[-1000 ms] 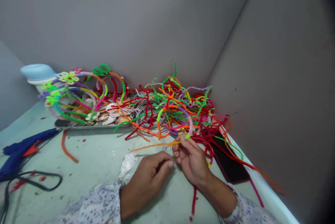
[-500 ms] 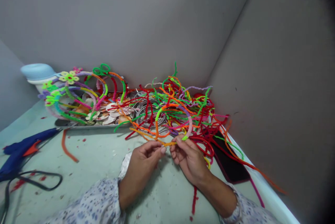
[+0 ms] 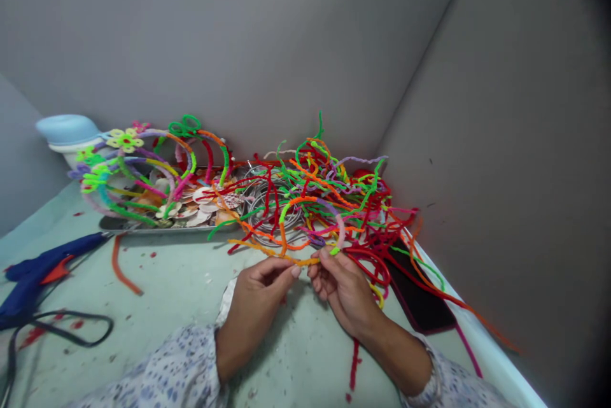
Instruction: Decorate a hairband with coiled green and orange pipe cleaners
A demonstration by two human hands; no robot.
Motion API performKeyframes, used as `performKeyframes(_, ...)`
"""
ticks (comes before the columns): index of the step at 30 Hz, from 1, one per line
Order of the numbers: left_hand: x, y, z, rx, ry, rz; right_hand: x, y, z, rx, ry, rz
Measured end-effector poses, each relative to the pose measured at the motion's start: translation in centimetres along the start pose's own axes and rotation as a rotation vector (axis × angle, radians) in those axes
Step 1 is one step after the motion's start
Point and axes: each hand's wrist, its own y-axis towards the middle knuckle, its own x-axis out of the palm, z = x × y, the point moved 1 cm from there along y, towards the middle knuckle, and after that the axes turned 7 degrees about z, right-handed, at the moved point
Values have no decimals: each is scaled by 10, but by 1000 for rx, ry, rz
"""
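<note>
Between my hands is a headband (image 3: 340, 223) wrapped in bands of orange, green, purple and pink pipe cleaner. My right hand (image 3: 347, 290) pinches it near its green and yellow-orange part. A yellow-orange pipe cleaner (image 3: 252, 246) runs along the lower side, its loose end sticking out to the left. My left hand (image 3: 260, 303) pinches this strand between thumb and forefinger, close to the headband's other end. Just behind the headband lies a tangled heap of pipe cleaners (image 3: 329, 172) in many colours.
A metal tray (image 3: 167, 230) holds shells, with several finished headbands (image 3: 143, 160) standing on it. At the left lie a blue glue gun (image 3: 52, 268) and its cord. A dark phone (image 3: 422, 300) rests at the right table edge. A blue-lidded container (image 3: 71, 134) stands behind.
The headband has tipped slightly lower and to the left in my hands. My left fingers have shifted a little along the yellow-orange pipe cleaner, whose loose end has moved left.
</note>
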Motion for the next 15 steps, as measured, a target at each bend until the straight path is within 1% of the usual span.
performKeyframes(3,0,-1,-2,34,33,23,0,0,0,-8,-12,0)
performKeyframes(10,-3,-2,-6,178,142,36,0,0,1,-15,-29,2)
performKeyframes(15,-4,0,1,348,170,12,0,0,1,-25,-54,12)
